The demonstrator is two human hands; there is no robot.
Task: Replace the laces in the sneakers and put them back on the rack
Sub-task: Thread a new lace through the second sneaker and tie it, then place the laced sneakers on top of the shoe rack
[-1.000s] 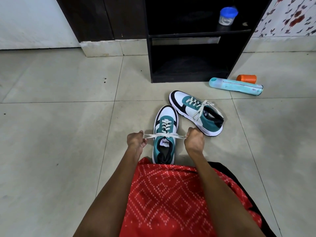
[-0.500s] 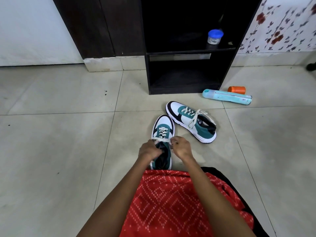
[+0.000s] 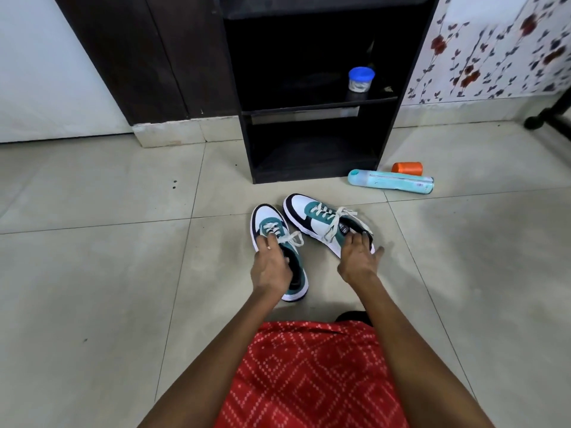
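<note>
The floor [image 3: 92, 273] bears a near sneaker [image 3: 267, 216], far sneaker [image 3: 309, 211], rack [image 3: 309, 178], bottle [image 3: 391, 180], cup [image 3: 407, 168].

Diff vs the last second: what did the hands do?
Both hands let go of the laces, now tied in a bow on the near sneaker. The left hand grips that sneaker at its tongue; the right hand moved right onto the far sneaker, at its collar. Both sneakers remain on the floor; rack, bottle, jar unchanged.
</note>
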